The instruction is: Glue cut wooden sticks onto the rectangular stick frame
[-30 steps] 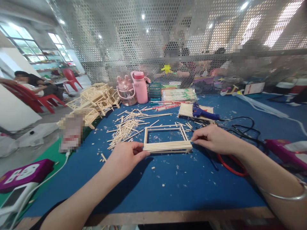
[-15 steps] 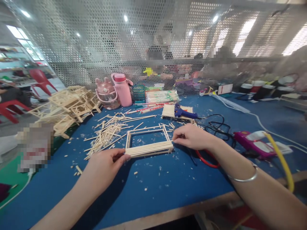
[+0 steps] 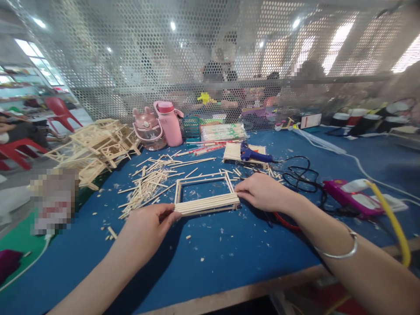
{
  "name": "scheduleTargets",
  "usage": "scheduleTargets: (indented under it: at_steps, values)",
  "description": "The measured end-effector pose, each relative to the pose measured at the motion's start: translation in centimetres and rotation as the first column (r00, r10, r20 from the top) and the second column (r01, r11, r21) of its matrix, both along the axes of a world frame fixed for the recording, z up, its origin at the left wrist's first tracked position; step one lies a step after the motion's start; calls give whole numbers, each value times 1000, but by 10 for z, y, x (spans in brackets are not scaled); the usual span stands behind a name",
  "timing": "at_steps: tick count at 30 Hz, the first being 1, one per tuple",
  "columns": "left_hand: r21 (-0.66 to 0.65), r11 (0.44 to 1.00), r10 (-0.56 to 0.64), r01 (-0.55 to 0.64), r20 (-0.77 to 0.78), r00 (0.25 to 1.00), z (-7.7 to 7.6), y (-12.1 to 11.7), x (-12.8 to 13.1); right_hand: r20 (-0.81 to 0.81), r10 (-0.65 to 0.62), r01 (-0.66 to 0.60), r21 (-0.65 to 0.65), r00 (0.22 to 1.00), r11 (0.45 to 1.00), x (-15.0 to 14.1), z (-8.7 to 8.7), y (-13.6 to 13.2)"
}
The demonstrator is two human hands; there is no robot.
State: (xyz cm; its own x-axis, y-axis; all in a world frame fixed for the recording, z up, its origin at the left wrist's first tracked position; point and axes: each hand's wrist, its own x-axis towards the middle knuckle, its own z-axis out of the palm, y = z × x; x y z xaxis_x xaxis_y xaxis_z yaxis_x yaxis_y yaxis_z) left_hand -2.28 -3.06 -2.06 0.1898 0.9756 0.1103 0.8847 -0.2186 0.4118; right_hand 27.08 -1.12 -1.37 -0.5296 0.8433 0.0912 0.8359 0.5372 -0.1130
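Note:
A small box-shaped frame of pale wooden sticks (image 3: 206, 204) stands on the blue tabletop, several sticks lying side by side across its near part. My left hand (image 3: 147, 223) pinches its left end between thumb and fingers. At the opposite end, the fingertips of my right hand (image 3: 259, 191) are closed on the frame's right edge. Beyond the frame, a blue hot glue gun (image 3: 254, 154) rests on a stick panel (image 3: 232, 152). Loose cut sticks (image 3: 147, 186) lie in a heap to the left.
Stacked stick frames (image 3: 101, 146) stand at the back left, beside a pink bottle (image 3: 170, 124) and a clear-bodied jug (image 3: 149, 131). A perforated metal screen (image 3: 147, 65) rises behind. Black cable (image 3: 300, 170) and a purple power strip (image 3: 351, 199) lie on the right.
My view has swung to the right, so the scene sits further left. Both hands stay at the ends of the stick frame; the right fingers have closed in slightly on its edge.

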Motion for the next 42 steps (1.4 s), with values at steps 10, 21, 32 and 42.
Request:
scheduleTargets:
  at_steps: [10,21,32,42]
  values:
    - [-186,980,106,-71,186,977,6,-6,3,-48,52,-54,-35,997,998,-2,-3,0]
    - [-208,977,103,-52,239,966,4,-7,2,10,43,-43,14,999,999,-6,-4,-2]
    - [-193,979,112,-63,253,961,-3,-4,-3,-359,1,107,281,933,954,25,3,10]
    - [664,679,-228,315,-216,949,20,-12,64,-221,128,-15,451,967,892,-14,-10,-2]
